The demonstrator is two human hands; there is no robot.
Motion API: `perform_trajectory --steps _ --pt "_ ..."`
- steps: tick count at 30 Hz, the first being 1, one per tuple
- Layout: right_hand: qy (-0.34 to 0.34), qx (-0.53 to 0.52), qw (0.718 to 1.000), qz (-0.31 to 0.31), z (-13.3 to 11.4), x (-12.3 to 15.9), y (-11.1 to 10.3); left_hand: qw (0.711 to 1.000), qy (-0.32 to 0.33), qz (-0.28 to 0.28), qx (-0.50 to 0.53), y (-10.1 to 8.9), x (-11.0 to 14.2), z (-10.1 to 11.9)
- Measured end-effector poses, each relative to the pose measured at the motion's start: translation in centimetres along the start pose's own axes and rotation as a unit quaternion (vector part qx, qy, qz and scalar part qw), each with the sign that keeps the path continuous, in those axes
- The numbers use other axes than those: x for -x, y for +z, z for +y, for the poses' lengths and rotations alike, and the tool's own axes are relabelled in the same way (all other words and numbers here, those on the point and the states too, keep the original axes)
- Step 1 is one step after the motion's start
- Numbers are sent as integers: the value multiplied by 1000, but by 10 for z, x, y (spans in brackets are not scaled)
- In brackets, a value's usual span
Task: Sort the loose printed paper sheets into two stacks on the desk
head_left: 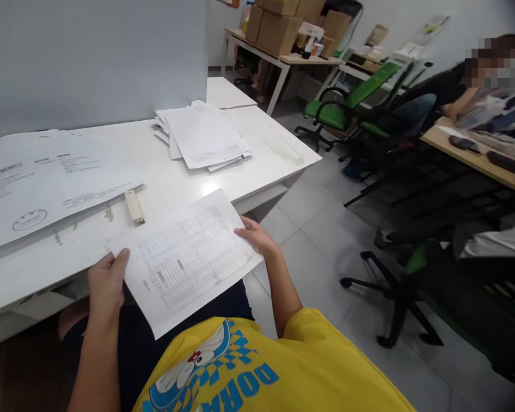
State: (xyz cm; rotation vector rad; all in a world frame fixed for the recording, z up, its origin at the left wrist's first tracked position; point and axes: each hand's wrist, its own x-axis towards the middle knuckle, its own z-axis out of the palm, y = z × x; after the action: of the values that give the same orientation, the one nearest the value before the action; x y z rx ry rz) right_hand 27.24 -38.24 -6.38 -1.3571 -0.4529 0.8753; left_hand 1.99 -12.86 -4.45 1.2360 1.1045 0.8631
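A white sheet of paper point(184, 257) printed with a table grid is held out over my lap at the desk's front edge. My left hand point(107, 280) pinches its left edge, thumb on top. At the opposite edge my right hand point(257, 236) grips the paper, with the fingers partly hidden beneath it. Whether there is one sheet or more I cannot tell. Just beyond the paper, a small cream stapler point(134, 207) lies on the white desk point(223, 182).
Large printed sheets point(64, 177) cover the desk's left side. A loose paper stack point(206, 134) lies farther back, near a grey partition point(94, 57). Green chairs point(347, 106), cardboard boxes point(277, 31) on another table, and a person point(455, 106) at a wooden desk are off to the right.
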Motion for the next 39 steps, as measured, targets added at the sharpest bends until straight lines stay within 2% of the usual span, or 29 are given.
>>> perform_trajectory --steps 4,8,12,17,20,27,39 --pt "6 3 1000 -28 -8 -1 -2 998 42 28 -46 4 1 7" --pt "10 -7 1000 -16 -9 -2 -4 995 59 39 -69 7 3 20" --pt "18 -12 1000 -1 -9 4 -9 994 46 -7 -99 8 0 22" --pt "42 18 999 -11 -6 17 -17 991 35 -64 -110 6 3 18" --pt "46 30 998 -10 -5 20 -21 989 31 -75 -121 6 5 18" --pt "35 76 996 -3 -11 20 -22 964 56 -95 -243 1 -7 21" --pt "65 86 994 6 -20 25 -23 947 31 -176 -267 -3 9 42"
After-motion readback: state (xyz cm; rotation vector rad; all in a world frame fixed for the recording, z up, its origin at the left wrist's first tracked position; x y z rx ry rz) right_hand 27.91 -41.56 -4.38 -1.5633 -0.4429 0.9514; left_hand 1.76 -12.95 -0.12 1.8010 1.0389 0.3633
